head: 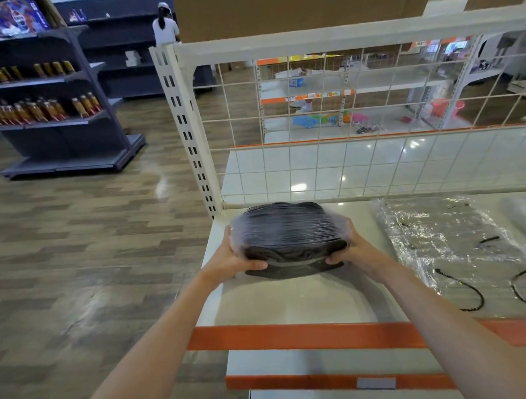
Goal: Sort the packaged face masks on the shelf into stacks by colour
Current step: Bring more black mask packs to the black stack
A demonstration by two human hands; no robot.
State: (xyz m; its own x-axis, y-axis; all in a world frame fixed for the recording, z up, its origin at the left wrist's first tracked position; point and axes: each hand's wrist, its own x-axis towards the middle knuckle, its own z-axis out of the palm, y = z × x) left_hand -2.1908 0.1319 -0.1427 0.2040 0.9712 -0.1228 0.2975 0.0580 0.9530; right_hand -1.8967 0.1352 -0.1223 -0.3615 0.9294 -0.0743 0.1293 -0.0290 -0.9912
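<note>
Underfoot and to the left, brown wood-patterned plank floor. Ahead, cream metal shelf with an orange front strip, backed by a white wire grid panel and a slotted cream upright post at its left rear corner. Far left, dark grey display rack lined with amber bottles; behind it, a person in a white top, facing away. Through the grid, pale shelving with orange edges and small coloured items, too blurred to name. On the right part of the shelf, flat clear plastic packets of pale face masks with black ear loops, spread side by side and touching. At the shelf's left rear, near the post, thick stack of black face masks wrapped in clear plastic, front edge tilted up off the shelf, a dark flat piece beneath it. Left hand gripping the stack's left end, thumb curled under the front edge, fingers hidden behind. Right hand gripping the right end likewise, thumb pressed at the front lower corner, fingers out of sight behind the wrap.
</note>
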